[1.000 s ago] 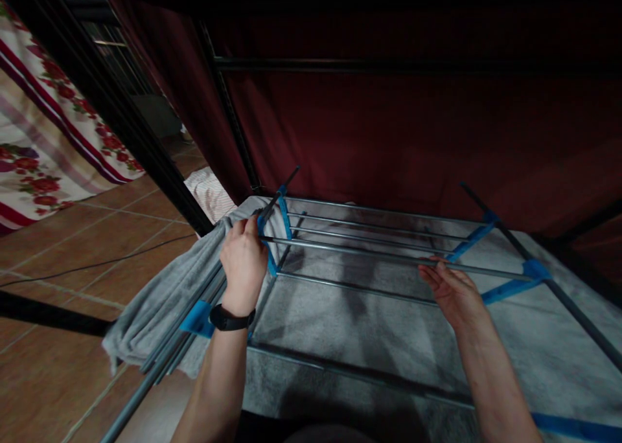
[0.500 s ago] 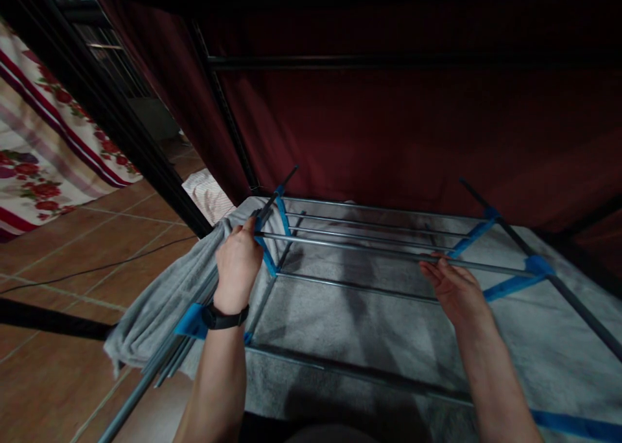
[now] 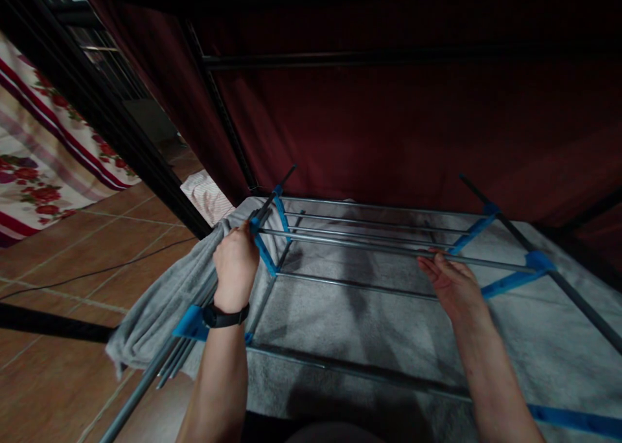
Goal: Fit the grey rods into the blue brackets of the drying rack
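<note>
A rack frame of grey metal tubes joined by blue plastic connectors lies across a grey blanket (image 3: 340, 326). My left hand (image 3: 236, 268) is closed around the left side tube, right against a blue connector (image 3: 265, 252). Its fingertips are mostly hidden behind the hand. My right hand (image 3: 449, 281) pinches the front crossbar tube (image 3: 350, 242) from below, thumb and fingers on it, short of the right blue connector (image 3: 539, 261). Several loose tubes (image 3: 175, 359) lie under my left forearm, next to another blue connector (image 3: 189, 325).
A dark red curtain (image 3: 389, 125) hangs behind the frame. Black metal posts (image 3: 126, 132) stand at the left, with a floral cloth (image 3: 43, 164) beyond. A black cable (image 3: 121, 261) crosses the tiled floor (image 3: 58, 326). A striped cloth (image 3: 207, 193) lies by the post.
My left hand has shifted slightly left and down, so more of the blue connector beside it shows. The right hand keeps its hold, with the crossbar nearly unmoved.
</note>
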Motion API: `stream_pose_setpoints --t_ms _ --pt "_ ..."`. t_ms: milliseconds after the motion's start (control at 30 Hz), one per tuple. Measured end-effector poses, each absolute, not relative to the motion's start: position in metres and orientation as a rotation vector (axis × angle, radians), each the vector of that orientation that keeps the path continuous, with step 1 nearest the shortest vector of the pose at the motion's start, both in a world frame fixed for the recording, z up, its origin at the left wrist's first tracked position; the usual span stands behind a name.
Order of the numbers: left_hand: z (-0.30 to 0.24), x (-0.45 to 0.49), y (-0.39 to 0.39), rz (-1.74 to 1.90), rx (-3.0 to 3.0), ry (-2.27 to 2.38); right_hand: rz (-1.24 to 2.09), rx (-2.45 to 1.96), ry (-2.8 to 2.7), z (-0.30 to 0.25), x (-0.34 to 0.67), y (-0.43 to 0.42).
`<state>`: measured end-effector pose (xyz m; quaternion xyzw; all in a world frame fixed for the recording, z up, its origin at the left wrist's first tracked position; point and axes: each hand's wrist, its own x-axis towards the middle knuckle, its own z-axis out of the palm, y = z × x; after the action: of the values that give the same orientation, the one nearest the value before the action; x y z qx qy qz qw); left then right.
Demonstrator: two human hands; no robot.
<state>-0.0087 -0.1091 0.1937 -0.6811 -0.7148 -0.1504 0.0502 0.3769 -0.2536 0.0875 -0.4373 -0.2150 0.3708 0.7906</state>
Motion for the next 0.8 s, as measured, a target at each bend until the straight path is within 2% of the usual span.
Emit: stream_pose_setpoints --t_ms 800 --pt "0.1911 -0.0082 -0.1117 -0.438 -2.078 -2.091 0.796 -0.948 -0.455 0.0895 0.3754 -0.2558"
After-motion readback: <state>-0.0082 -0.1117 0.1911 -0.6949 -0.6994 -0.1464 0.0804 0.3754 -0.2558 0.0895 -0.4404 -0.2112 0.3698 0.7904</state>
